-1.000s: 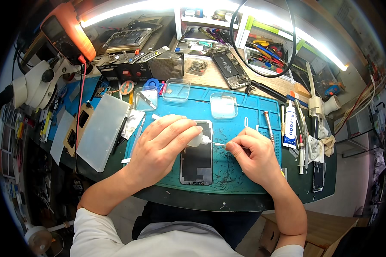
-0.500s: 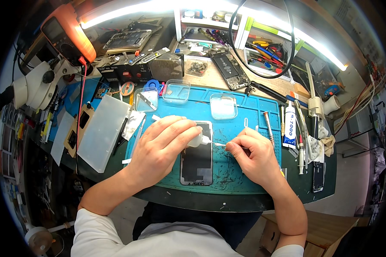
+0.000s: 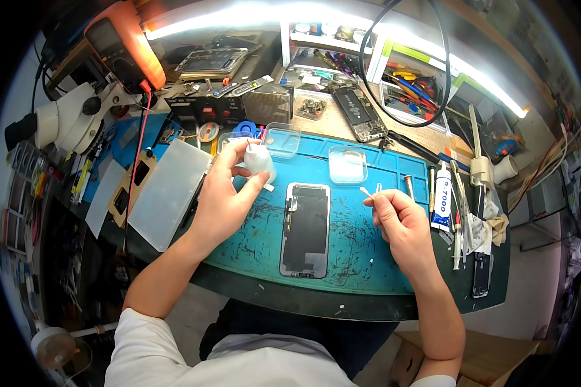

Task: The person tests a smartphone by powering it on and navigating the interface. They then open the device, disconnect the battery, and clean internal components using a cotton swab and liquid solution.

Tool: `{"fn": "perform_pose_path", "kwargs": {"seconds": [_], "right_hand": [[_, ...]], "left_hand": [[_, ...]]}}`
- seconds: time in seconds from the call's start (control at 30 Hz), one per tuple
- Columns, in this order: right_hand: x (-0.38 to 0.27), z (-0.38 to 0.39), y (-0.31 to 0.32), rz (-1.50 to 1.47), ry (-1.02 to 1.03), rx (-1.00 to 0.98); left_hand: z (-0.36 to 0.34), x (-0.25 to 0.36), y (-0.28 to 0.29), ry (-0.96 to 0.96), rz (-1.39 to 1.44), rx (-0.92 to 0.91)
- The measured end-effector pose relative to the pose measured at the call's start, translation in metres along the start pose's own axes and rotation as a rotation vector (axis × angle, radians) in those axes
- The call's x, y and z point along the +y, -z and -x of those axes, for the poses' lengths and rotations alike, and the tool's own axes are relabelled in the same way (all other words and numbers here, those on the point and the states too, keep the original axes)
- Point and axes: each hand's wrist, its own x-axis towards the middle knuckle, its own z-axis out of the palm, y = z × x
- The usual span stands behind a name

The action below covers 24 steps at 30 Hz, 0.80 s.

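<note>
A black phone screen point(image 3: 306, 229) lies flat in the middle of the teal work mat point(image 3: 361, 258). My left hand point(image 3: 229, 190) is raised to the left of it and holds a small white squeeze bottle point(image 3: 260, 160), nozzle pointing up and back. My right hand point(image 3: 397, 216) hovers to the right of the screen and pinches a thin white cotton swab point(image 3: 367, 192), whose tip points left. Neither hand touches the screen.
Two clear plastic lids point(image 3: 347, 164) sit at the mat's far side. A white glue tube point(image 3: 441, 197) and hand tools lie at the right. A frosted plastic box point(image 3: 166, 193) is on the left, with a microscope point(image 3: 71, 119) and orange multimeter point(image 3: 126, 42) behind it.
Both hands have lifted off the phone screen and moved apart: the left went up and left with the bottle, the right pulled back to the right with the swab. The screen is now uncovered.
</note>
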Motion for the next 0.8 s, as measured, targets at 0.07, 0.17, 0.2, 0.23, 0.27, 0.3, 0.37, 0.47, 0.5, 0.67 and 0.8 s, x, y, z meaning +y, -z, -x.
{"fn": "perform_pose_path", "kwargs": {"seconds": [0.07,0.17,0.2,0.23,0.27,0.3,0.37,0.47,0.5,0.67,0.8], "right_hand": [[0.006,-0.001,-0.003,0.017,0.057,0.027],[0.011,-0.001,-0.008,0.215,0.22,0.069],[0.011,-0.002,-0.009,0.306,0.293,0.079],[0.012,-0.004,-0.007,0.41,0.274,0.015],[0.014,-0.007,-0.011,0.402,0.326,0.008],[0.017,-0.01,-0.017,0.393,0.375,0.006],[0.018,-0.018,-0.019,0.464,0.435,0.023],[0.02,-0.028,-0.021,0.424,0.402,0.07],[0.02,-0.029,-0.019,0.408,0.356,0.069],[0.021,-0.028,-0.012,0.476,0.454,0.116],[0.019,-0.025,-0.016,0.62,0.516,0.129]], "left_hand": [[0.0,0.001,-0.001,0.016,-0.037,-0.01],[-0.003,0.006,-0.004,-0.021,-0.137,-0.024],[-0.005,0.006,-0.004,-0.036,-0.128,-0.016],[-0.005,0.005,-0.003,-0.051,-0.12,-0.008],[-0.004,0.004,-0.003,-0.046,-0.122,-0.015],[-0.004,0.003,-0.002,-0.043,-0.123,-0.028],[-0.003,0.005,-0.002,-0.029,-0.113,-0.034],[0.004,0.013,-0.001,-0.06,-0.183,0.042],[0.008,0.014,-0.002,-0.118,-0.274,0.105],[0.065,0.058,0.012,-0.294,-0.249,0.106],[0.105,0.101,0.019,-0.417,0.659,-0.436]]}}
